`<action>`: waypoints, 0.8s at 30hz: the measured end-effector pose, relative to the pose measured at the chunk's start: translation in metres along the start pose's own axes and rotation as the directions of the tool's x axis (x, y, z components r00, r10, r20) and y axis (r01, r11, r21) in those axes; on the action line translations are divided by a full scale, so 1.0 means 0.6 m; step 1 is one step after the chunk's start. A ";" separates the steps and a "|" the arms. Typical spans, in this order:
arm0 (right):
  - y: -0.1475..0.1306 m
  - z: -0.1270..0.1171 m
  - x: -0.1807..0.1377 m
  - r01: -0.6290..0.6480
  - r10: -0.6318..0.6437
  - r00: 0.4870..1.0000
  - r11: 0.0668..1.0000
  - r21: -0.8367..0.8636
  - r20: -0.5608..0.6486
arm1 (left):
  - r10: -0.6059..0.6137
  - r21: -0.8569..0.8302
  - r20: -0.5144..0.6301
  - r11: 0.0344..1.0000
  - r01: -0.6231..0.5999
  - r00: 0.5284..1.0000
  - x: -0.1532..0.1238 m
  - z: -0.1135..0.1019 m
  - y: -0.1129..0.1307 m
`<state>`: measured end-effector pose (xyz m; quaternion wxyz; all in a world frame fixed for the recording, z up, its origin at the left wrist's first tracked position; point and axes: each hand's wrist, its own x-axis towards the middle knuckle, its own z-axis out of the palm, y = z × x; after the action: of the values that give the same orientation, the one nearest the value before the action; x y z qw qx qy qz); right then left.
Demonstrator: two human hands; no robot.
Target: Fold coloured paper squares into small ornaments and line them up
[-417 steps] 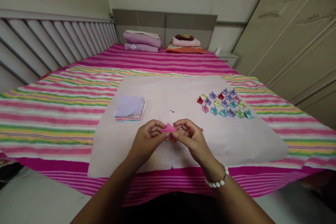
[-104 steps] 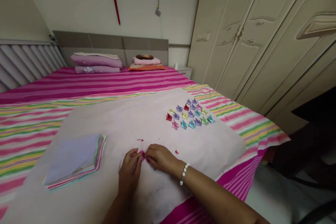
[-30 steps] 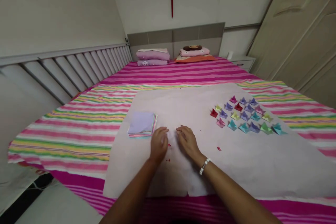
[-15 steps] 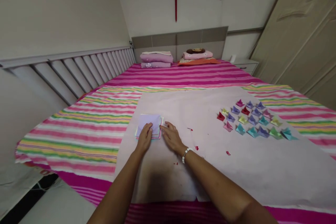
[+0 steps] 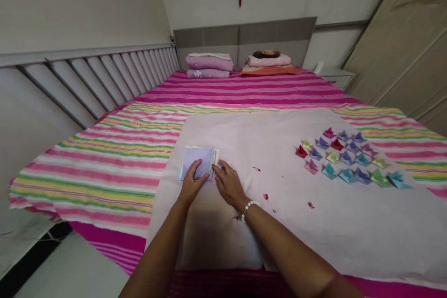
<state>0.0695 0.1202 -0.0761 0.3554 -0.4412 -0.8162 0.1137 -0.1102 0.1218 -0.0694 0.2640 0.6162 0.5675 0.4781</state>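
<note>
A small stack of coloured paper squares (image 5: pixel 199 163), lilac on top, lies on a pale pink sheet (image 5: pixel 286 223) spread over the bed. My left hand (image 5: pixel 191 183) rests flat on the stack's near part, fingers stretched out. My right hand (image 5: pixel 228 183), with a white bead bracelet at the wrist, touches the stack's right edge with its fingertips; the fingers look spread, and I cannot see a sheet lifted. Several small folded paper shapes (image 5: pixel 345 158) in pink, red, lilac, green and teal lie in rows at the right.
Tiny red paper scraps (image 5: pixel 265 196) dot the sheet near my right wrist. The bed has a pink striped cover (image 5: pixel 115 158). Folded bedding and pillows (image 5: pixel 209 63) lie at the headboard. A slatted rail (image 5: pixel 104 79) runs along the left, a wardrobe (image 5: pixel 412 46) stands at the right.
Both hands moved from the middle of the sheet left to the paper stack and now rest on it. The pink folded piece held earlier is no longer in my hands.
</note>
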 end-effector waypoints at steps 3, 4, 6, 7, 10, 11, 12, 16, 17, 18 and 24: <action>-0.002 -0.001 -0.001 0.010 -0.010 1.000 1.000 0.000 -0.005 | -0.002 -0.006 0.007 1.000 0.002 1.000 -0.003 -0.002 0.004; -0.003 -0.001 -0.001 0.010 -0.010 1.000 1.000 0.002 -0.008 | -0.003 -0.008 0.010 1.000 0.003 1.000 -0.004 -0.003 0.005; -0.004 -0.001 -0.001 0.011 -0.010 1.000 1.000 0.007 -0.012 | -0.007 -0.012 0.016 1.000 0.007 1.000 -0.005 -0.005 0.007; -0.004 -0.001 -0.001 0.013 -0.013 1.000 1.000 0.010 -0.013 | -0.009 -0.014 0.020 1.000 0.009 1.000 -0.006 -0.006 0.007; -0.004 -0.003 -0.001 0.024 -0.024 1.000 1.000 0.013 -0.014 | -0.009 -0.019 0.028 1.000 0.009 1.000 -0.006 -0.007 0.006; -0.005 -0.003 -0.001 0.025 -0.025 1.000 1.000 0.014 -0.014 | -0.007 -0.020 0.029 1.000 0.008 1.000 -0.007 -0.007 0.006; -0.005 -0.004 -0.002 0.024 -0.024 1.000 1.000 0.014 -0.013 | -0.006 -0.019 0.029 1.000 0.007 1.000 -0.007 -0.006 0.005; -0.004 -0.004 -0.003 0.011 -0.011 1.000 1.000 0.023 -0.012 | -0.001 -0.011 0.020 1.000 0.002 1.000 -0.006 -0.005 0.003; -0.004 -0.003 -0.003 0.008 -0.008 1.000 1.000 0.026 -0.012 | 0.001 -0.009 0.020 1.000 -0.001 1.000 -0.007 -0.005 0.002; -0.003 -0.003 -0.004 0.007 -0.007 1.000 1.000 0.030 -0.013 | 0.003 -0.008 0.021 1.000 -0.003 1.000 -0.007 -0.004 0.002; -0.003 0.001 -0.005 0.001 -0.001 1.000 1.000 -0.001 -0.009 | 0.035 0.020 0.019 0.999 -0.036 0.999 -0.008 -0.001 0.001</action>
<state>0.0689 0.1172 -0.0771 0.3590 -0.4414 -0.8149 0.1110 -0.1101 0.1169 -0.0697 0.2545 0.6333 0.5587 0.4712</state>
